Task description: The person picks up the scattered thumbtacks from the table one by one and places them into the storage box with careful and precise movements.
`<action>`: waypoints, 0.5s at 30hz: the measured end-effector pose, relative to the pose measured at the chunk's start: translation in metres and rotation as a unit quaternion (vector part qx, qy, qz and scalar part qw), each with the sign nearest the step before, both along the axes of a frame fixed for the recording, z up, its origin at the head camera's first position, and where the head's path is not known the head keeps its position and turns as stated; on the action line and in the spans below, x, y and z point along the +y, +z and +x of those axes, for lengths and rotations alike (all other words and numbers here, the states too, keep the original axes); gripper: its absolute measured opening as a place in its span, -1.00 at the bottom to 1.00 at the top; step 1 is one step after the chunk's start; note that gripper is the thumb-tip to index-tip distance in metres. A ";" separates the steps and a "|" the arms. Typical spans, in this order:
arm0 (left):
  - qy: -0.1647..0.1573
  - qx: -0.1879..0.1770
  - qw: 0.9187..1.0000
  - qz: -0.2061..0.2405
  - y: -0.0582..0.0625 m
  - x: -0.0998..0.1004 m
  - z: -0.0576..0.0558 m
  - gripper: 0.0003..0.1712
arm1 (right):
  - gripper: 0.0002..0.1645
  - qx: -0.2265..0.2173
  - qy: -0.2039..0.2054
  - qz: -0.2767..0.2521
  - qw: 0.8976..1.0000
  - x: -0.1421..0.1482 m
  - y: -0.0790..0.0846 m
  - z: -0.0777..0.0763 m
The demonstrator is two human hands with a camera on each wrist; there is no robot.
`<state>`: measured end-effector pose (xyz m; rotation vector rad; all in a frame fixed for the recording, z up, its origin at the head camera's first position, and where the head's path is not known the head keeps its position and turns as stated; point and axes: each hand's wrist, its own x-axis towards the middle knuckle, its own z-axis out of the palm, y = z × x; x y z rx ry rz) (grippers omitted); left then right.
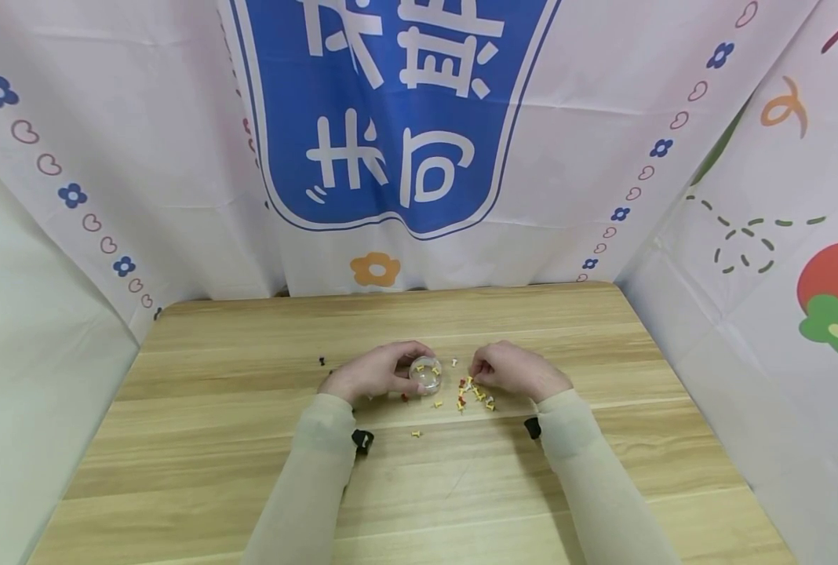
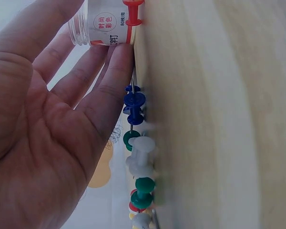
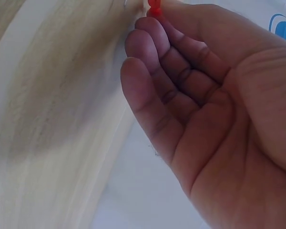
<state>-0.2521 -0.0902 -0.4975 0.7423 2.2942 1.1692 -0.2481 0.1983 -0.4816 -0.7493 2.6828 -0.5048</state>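
My left hand (image 1: pixel 384 372) curls round a small clear round jar (image 1: pixel 426 386), thumb on the near side and fingers on the far side. A couple of yellow push pins (image 1: pixel 420 368) show inside it. The left wrist view gives the jar's printed label (image 2: pixel 105 21). At the far edge of a small pile of yellow, red and white push pins (image 1: pixel 479 395), my right hand (image 1: pixel 516 370) has its thumb and index finger pinched together. A red push pin (image 3: pixel 155 6) shows right at those fingertips in the right wrist view; the pinch point is partly hidden.
Blue push pins (image 2: pixel 134 107), white push pins (image 2: pixel 142 155) and green push pins (image 2: pixel 143 193) lie under the left hand. A white push pin (image 1: pixel 454 362) sits between the hands, a yellow one (image 1: pixel 417 434) nearer. Printed cloth (image 1: pixel 560 204) hangs behind the wooden table (image 1: pixel 249 486).
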 end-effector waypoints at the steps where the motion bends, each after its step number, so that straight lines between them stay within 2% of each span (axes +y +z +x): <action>1: 0.000 -0.001 1.000 0.000 0.000 0.000 0.000 -0.33 | -0.92 0.000 -0.003 0.001 1.000 0.000 0.000 0.000; 5: -0.001 -0.005 1.000 0.004 0.000 0.000 0.000 -0.33 | -0.91 0.006 -0.007 -0.002 1.000 -0.001 0.003 0.000; 15: -0.004 -0.004 1.000 0.009 -0.001 0.000 0.000 -0.33 | -0.91 0.040 0.016 -0.021 0.999 -0.004 0.006 -0.002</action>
